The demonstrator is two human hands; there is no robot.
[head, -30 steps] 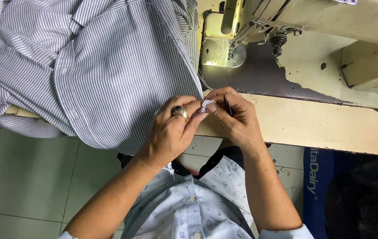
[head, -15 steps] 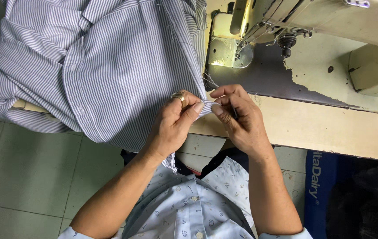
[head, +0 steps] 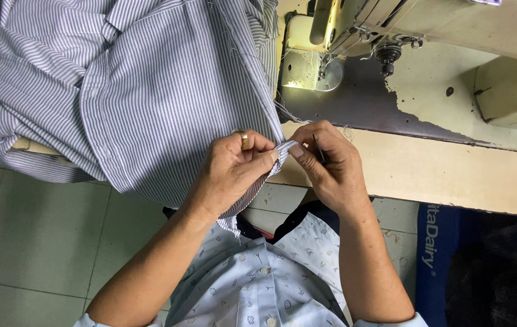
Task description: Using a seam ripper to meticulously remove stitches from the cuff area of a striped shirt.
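A blue-and-white striped shirt [head: 149,91] lies bunched over the left end of a sewing table and hangs off its front edge. My left hand [head: 231,172], with a gold ring on one finger, pinches a small corner of the striped cloth [head: 284,148]. My right hand [head: 331,166] pinches the same corner from the right and also holds a thin dark tool [head: 319,150] between its fingers. Both hands meet at the table's front edge, in front of the sewing machine's needle plate [head: 307,69].
A cream sewing machine [head: 428,24] stands at the back right on a worn table [head: 440,169] with chipped dark patches. A blue bag [head: 437,242] sits below the table at right. Grey floor tiles [head: 28,242] lie at left.
Both hands stay pinched on the cloth corner. The fingers have shifted slightly on the fold, and the view has drifted a little.
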